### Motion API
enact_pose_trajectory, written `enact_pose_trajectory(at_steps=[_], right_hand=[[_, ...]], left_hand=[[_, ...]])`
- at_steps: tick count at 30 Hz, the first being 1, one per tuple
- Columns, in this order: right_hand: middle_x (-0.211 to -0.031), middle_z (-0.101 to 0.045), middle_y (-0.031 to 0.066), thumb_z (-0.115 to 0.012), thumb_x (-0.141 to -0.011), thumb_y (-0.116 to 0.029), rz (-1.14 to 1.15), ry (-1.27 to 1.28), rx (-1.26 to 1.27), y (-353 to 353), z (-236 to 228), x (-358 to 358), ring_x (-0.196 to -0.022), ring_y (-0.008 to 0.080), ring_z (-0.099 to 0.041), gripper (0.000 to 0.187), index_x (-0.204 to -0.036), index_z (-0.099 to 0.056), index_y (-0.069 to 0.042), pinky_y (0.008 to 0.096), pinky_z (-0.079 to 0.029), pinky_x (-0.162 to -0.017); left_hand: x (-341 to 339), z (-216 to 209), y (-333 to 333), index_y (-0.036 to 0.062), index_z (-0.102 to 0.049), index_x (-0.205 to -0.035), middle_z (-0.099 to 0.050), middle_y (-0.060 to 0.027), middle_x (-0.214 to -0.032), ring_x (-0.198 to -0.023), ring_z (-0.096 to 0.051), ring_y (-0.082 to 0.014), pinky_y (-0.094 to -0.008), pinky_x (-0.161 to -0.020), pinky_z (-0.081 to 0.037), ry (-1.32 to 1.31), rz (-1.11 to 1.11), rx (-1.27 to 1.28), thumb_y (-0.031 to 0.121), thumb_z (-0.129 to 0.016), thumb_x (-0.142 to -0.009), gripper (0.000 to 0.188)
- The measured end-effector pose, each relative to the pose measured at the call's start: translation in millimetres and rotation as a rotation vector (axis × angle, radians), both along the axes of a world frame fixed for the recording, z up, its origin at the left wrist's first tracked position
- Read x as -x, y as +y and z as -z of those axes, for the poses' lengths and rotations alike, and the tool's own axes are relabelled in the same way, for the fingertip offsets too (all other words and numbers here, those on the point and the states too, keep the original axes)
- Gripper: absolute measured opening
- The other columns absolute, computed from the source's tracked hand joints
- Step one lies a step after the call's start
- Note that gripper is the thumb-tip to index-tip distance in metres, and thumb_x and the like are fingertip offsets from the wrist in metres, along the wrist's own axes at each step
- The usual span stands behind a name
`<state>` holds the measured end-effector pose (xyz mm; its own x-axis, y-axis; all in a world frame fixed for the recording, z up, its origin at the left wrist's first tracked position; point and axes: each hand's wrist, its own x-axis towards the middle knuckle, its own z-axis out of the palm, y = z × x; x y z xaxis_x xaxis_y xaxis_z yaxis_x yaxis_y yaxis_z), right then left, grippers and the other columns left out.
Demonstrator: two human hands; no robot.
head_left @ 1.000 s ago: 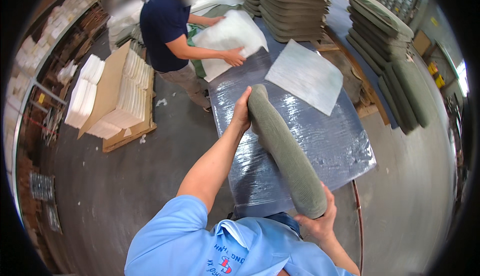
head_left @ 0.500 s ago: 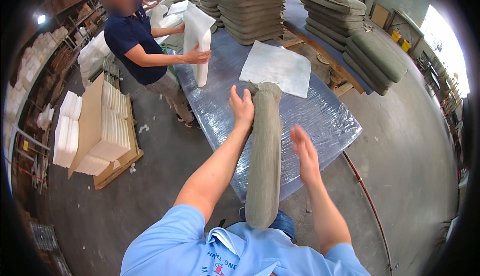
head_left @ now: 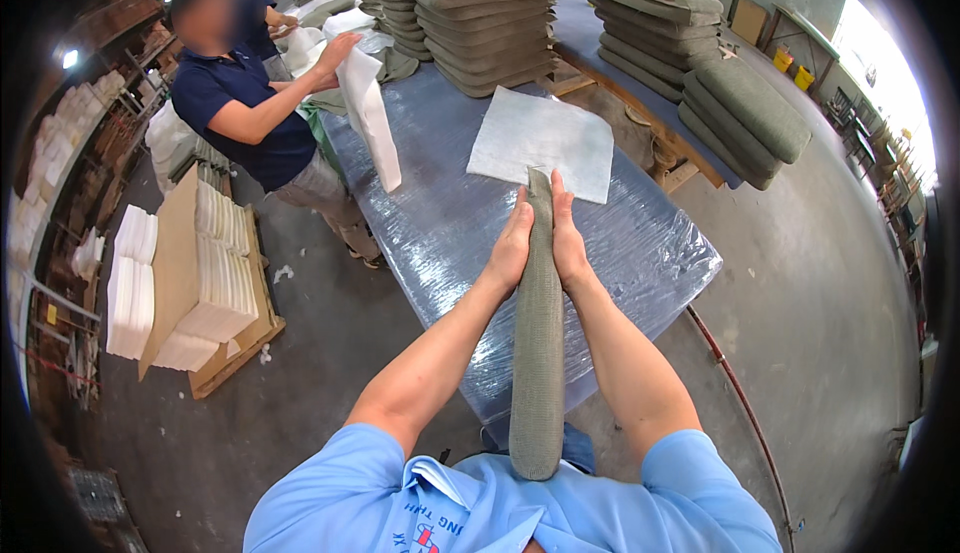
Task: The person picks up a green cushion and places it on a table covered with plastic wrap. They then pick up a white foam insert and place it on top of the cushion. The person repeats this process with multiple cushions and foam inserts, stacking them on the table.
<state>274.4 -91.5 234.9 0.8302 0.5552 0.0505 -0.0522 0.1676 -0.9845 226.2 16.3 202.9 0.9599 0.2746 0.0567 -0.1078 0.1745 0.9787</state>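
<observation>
A long grey-green cushion [head_left: 537, 353] stands on edge in front of me. Its near end rests against my shirt, and its far end tapers to a small peak of loose fabric. My left hand [head_left: 512, 243] lies along the cushion's left side near the far end. Opposite it, my right hand [head_left: 568, 238] presses the right side with fingers stretched forward, so the cushion is squeezed between both palms. Just beyond the fingertips a white padding sheet [head_left: 545, 143] lies flat on the plastic-wrapped table [head_left: 430, 213].
Tall stacks of grey-green cushions [head_left: 485, 28] rise at the table's far end, with more cushions [head_left: 745, 113] at the right. A co-worker [head_left: 255, 103] at the left handles white padding [head_left: 370, 118]. White foam pads [head_left: 225, 263] sit on a pallet. A hose [head_left: 735, 383] crosses the floor.
My right hand has come in from the right onto the cushion, which now looks narrower and more edge-on. The co-worker has raised a hand on the white padding.
</observation>
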Motion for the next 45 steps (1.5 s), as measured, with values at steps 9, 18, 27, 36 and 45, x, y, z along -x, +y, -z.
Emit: enact_pose_trajectory(at_steps=[9,18,27,36,45], right_hand=[[-0.173,-0.013,0.0156,-0.033,-0.108,-0.064,0.054,0.122,-0.144,2.3,26.7,-59.5,-0.156,0.0294,-0.022,0.081,-0.167,-0.014,-0.012,0.0393,-0.021,-0.125],[-0.116,-0.069,0.0155,-0.044,-0.107,-0.059,0.36,-0.067,0.206,2.3,7.1,-107.3,-0.104,0.023,-0.064,0.065,-0.119,-0.069,0.0,0.0361,-0.049,-0.094],[-0.085,-0.072,0.0152,-0.047,-0.107,-0.053,0.62,-0.161,0.254,14.2,0.8,-95.1,-0.084,0.0273,-0.068,0.059,-0.09,-0.069,-0.001,0.0398,-0.051,-0.08],[-0.087,-0.071,0.0212,-0.047,-0.107,-0.049,0.692,-0.206,0.386,1.9,15.6,-96.2,-0.085,0.0417,-0.068,0.051,-0.092,-0.067,-0.005,0.0482,-0.05,-0.077],[-0.094,-0.07,0.0209,-0.049,-0.106,-0.05,0.555,-0.205,0.522,11.0,13.6,-98.2,-0.09,0.0379,-0.066,0.048,-0.104,-0.067,-0.005,0.0461,-0.05,-0.084]], left_hand=[[-39.1,-7.6,9.0,0.0039,-0.021,-0.164,-0.041,-0.0143,-0.16,-0.144,-0.043,-0.0229,-0.034,-0.12,-0.032,-0.076,0.035,0.13,0.041,-0.031,-0.114,0.064],[-86.1,-7.2,14.6,0.0058,-0.05,-0.148,-0.065,-0.0093,-0.128,-0.115,-0.063,-0.0171,-0.0346,-0.1,-0.05,0.035,0.201,0.328,0.051,-0.027,-0.113,0.061],[-131.0,-25.6,32.8,0.0056,-0.054,-0.145,-0.071,-0.0052,-0.1,-0.085,-0.066,-0.0121,-0.0283,-0.077,-0.054,0.061,0.36,0.194,0.061,-0.025,-0.11,0.072],[-144.6,-44.6,9.0,0.0033,-0.074,-0.121,-0.04,0.0083,-0.054,-0.049,-0.032,-0.0043,-0.0247,-0.05,-0.027,-0.122,0.021,-0.228,0.058,-0.029,-0.112,0.071],[-142.9,-35.2,22.3,0.0011,-0.068,-0.126,-0.055,-0.001,-0.083,-0.074,-0.048,-0.0095,-0.0283,-0.067,-0.04,-0.204,-0.536,-0.486,0.05,-0.035,-0.112,0.061]])
